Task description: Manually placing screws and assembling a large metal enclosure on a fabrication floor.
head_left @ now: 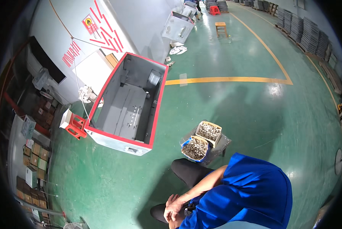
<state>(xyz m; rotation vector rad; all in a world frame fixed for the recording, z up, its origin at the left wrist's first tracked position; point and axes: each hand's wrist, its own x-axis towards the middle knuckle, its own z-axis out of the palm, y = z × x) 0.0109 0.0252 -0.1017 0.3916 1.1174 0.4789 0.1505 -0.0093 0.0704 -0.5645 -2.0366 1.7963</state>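
My right hand [173, 209] lies across my left wrist in front of my knees, with its fingers loosely hanging and nothing seen in them. Beyond the right wrist, the fingers of my left hand [171, 199] show, spread a little; the rest of that hand is covered. Nearest to my right arm is a low stand [223, 144] bearing two containers of small metal fasteners: a pale box [219, 132] and a blue-edged box [206, 154]. Neither hand touches them. A large open grey metal cabinet [119, 108] with red edges stands beyond my knees.
A red stool [77, 127] with a white box on it stands beside the cabinet. Shelves with cartons [35, 152] line the left. A wooden stool [220, 26] and stacked grey panels [303, 30] are farther off. A rope [76, 72] hangs by the cabinet.
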